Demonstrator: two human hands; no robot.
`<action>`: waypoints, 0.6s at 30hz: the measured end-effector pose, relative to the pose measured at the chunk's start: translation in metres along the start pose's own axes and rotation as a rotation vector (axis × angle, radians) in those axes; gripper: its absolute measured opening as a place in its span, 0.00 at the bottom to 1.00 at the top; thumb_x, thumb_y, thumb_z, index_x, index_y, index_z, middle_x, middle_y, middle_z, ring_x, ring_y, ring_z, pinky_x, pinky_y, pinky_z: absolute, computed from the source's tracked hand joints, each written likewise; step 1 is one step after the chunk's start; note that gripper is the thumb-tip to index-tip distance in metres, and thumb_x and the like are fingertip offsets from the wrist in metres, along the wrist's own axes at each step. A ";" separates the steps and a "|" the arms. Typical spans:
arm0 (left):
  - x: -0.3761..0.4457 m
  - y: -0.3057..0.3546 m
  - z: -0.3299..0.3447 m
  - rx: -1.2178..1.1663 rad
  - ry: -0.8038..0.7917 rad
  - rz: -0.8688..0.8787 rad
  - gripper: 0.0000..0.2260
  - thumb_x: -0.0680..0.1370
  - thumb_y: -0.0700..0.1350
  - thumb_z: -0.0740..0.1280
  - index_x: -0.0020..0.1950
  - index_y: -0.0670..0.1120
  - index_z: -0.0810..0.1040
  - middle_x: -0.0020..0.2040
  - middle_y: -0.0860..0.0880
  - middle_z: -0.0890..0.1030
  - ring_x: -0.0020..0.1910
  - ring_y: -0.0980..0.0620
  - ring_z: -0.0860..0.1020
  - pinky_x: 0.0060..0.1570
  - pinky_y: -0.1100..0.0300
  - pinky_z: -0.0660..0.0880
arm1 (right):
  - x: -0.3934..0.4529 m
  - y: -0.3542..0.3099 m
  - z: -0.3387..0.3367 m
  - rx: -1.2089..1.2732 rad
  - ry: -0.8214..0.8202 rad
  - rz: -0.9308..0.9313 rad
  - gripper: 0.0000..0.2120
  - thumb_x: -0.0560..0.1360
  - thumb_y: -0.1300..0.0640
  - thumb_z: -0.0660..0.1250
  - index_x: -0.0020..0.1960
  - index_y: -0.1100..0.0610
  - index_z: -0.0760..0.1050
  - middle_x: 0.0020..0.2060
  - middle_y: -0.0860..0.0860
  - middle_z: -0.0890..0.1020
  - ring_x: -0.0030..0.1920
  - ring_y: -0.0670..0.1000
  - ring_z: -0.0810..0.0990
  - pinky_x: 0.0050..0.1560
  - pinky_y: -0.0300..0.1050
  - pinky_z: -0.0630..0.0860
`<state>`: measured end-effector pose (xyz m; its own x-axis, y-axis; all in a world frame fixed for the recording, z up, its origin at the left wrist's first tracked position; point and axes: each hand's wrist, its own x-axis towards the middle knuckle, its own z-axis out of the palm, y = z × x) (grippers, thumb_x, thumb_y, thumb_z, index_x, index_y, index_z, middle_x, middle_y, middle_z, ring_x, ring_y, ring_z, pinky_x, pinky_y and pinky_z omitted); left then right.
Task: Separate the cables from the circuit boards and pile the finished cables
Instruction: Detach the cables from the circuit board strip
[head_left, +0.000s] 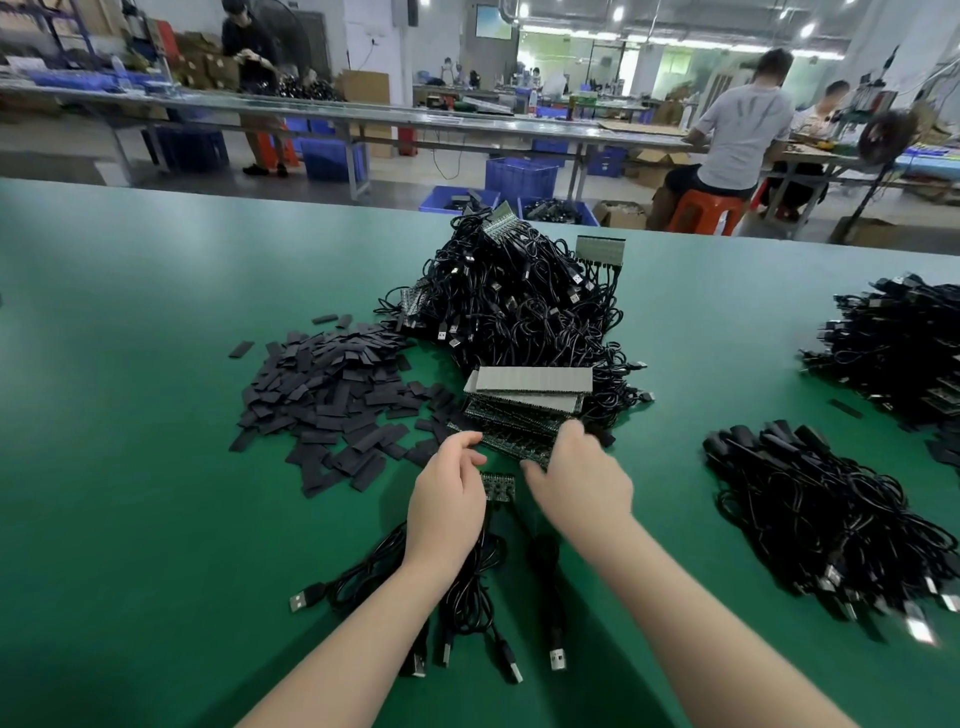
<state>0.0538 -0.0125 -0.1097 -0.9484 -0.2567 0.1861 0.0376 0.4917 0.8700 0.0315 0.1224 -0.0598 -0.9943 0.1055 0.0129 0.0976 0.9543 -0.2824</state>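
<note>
Loose cables (467, 597) under forearms; both hands' fingers (569, 436) clamped on circuit-board strip (519, 441).

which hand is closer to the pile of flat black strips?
Left. The left hand sits just to the right of the pile of flat black strips, its fingers near the pile's lower right fringe. The right hand is farther right, beyond the left hand, at the circuit boards.

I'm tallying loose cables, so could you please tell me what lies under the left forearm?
Black USB cables on the green table; their middle stretches are hidden beneath the forearm.
</note>
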 end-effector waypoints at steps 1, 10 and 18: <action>0.000 0.000 0.000 0.008 -0.004 0.008 0.13 0.83 0.44 0.54 0.63 0.56 0.73 0.50 0.62 0.77 0.42 0.58 0.76 0.38 0.64 0.69 | -0.006 -0.002 0.008 0.025 -0.030 0.002 0.20 0.78 0.40 0.64 0.53 0.56 0.63 0.56 0.56 0.79 0.57 0.61 0.80 0.46 0.49 0.70; 0.000 -0.001 0.001 0.028 -0.019 0.056 0.18 0.79 0.40 0.59 0.67 0.56 0.69 0.54 0.61 0.75 0.52 0.68 0.72 0.43 0.72 0.67 | -0.018 -0.017 0.022 0.355 -0.193 0.087 0.15 0.76 0.44 0.67 0.60 0.47 0.79 0.61 0.52 0.78 0.63 0.58 0.75 0.62 0.51 0.75; -0.001 0.000 -0.002 -0.037 0.003 0.045 0.10 0.82 0.48 0.59 0.60 0.60 0.75 0.46 0.63 0.81 0.44 0.66 0.77 0.36 0.72 0.70 | -0.009 -0.020 0.023 0.397 -0.275 0.190 0.25 0.73 0.42 0.71 0.68 0.49 0.72 0.66 0.55 0.70 0.68 0.58 0.71 0.64 0.52 0.72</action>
<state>0.0554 -0.0135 -0.1090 -0.9446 -0.2372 0.2269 0.0922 0.4718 0.8769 0.0373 0.0956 -0.0766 -0.9402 0.1384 -0.3112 0.3069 0.7402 -0.5982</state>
